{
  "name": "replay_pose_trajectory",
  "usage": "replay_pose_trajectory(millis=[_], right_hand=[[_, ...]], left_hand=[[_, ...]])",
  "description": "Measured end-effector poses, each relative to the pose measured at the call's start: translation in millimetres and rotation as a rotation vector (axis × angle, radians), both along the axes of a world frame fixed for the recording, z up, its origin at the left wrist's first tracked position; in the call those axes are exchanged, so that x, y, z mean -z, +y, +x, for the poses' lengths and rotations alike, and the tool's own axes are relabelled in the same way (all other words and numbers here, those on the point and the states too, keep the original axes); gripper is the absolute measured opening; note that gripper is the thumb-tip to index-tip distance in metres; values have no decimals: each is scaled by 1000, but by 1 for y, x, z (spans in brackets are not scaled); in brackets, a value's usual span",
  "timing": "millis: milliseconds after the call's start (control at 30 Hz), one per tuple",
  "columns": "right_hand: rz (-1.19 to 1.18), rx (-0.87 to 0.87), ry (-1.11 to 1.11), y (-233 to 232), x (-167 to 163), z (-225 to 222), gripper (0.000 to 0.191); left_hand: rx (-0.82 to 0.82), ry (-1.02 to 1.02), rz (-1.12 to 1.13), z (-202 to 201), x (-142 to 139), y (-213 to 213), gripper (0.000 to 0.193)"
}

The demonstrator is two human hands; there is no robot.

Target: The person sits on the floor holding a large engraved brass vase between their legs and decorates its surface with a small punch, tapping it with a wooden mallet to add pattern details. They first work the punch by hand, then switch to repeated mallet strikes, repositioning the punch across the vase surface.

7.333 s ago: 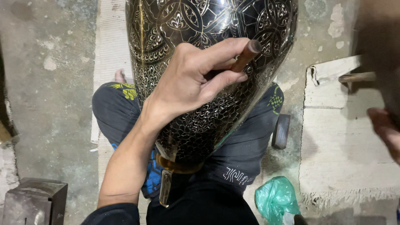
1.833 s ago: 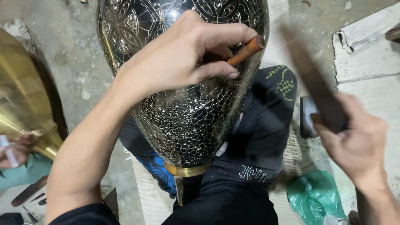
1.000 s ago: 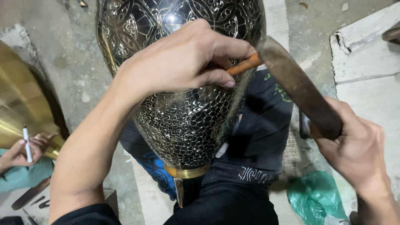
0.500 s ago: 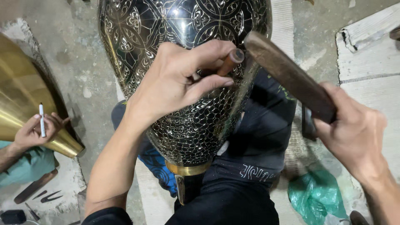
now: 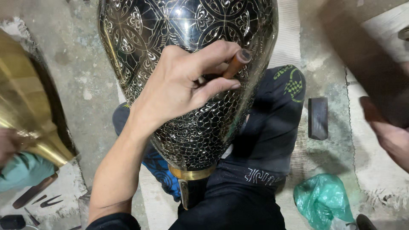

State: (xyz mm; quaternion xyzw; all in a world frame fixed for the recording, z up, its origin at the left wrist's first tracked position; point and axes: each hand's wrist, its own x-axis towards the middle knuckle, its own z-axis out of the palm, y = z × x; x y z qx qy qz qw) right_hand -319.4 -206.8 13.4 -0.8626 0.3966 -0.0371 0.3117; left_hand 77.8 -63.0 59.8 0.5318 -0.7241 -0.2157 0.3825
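Fingers of the left hand (image 5: pixel 179 87) are pinching a brown punch (image 5: pixel 235 64) tip-down against the engraved vase (image 5: pixel 187 38) lying under that palm, steadying it; right of it, the right hand (image 5: pixel 390 136) is blurring, its grip impossible to tell.

Bare forearms, dark rolled sleeve (image 5: pixel 113 221), black trousers (image 5: pixel 255 170) (white lettering, green pattern at knee)

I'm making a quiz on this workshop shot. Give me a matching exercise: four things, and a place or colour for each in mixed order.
Things:
1. engraved vase
2. chisel
3. plastic bag
4. dark block

Descriptions:
A. green, crumpled on the floor
B. pinched in the left hand
C. lying flat beside the knee
D. black with fine metal patterns

Pairs: 1-D, 2-B, 3-A, 4-C
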Motion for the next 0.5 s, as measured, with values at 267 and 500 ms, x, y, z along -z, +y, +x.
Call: replay_pose_trajectory(millis=[267, 500], right_hand=[[33, -38, 19, -2, -10, 7, 40], [55, -51, 27, -1, -17, 10, 39]], left_hand=[[-4, 0, 42, 0, 1, 0, 40], [7, 2, 12, 0, 0, -1, 39]])
